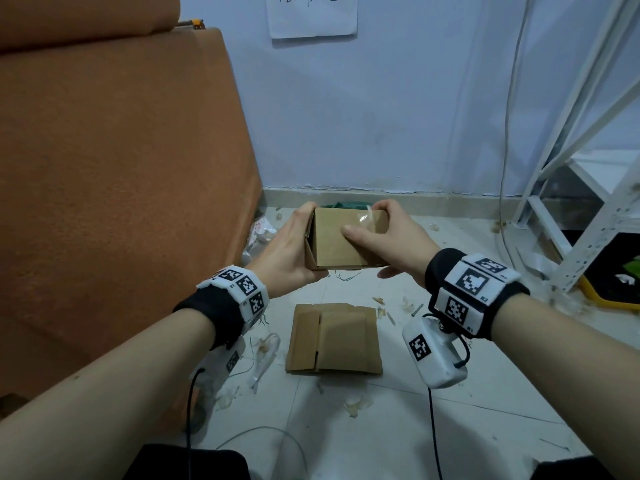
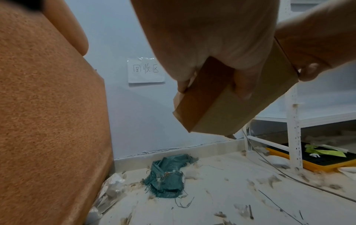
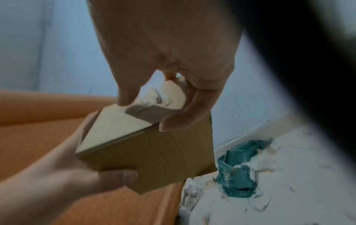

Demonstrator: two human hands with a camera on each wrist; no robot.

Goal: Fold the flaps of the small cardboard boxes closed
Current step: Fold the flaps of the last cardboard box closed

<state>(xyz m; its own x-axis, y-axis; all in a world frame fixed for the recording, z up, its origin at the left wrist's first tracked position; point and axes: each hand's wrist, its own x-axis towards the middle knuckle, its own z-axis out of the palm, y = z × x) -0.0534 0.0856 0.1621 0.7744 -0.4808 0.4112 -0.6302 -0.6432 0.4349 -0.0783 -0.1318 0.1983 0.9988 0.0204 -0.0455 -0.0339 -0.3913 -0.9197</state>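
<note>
A small brown cardboard box (image 1: 341,242) is held in the air above the floor between both hands. My left hand (image 1: 294,247) grips its left end, thumb under the near edge and fingers round the far side. My right hand (image 1: 381,233) grips the right end, thumb lying on the top face and fingers curled over the far edge by a scrap of clear tape (image 1: 365,216). In the left wrist view the box (image 2: 227,109) juts down from my palm. The right wrist view shows the box (image 3: 154,150) with both hands on it. A flattened cardboard box (image 1: 334,337) lies on the floor below.
An orange cushion (image 1: 114,174) leans close on the left. A white metal shelf frame (image 1: 575,216) stands at the right with a yellow-edged black tray (image 2: 316,158) beneath it. A crumpled green bag (image 2: 169,176) lies by the wall. Tape scraps and wires litter the tiled floor (image 1: 381,427).
</note>
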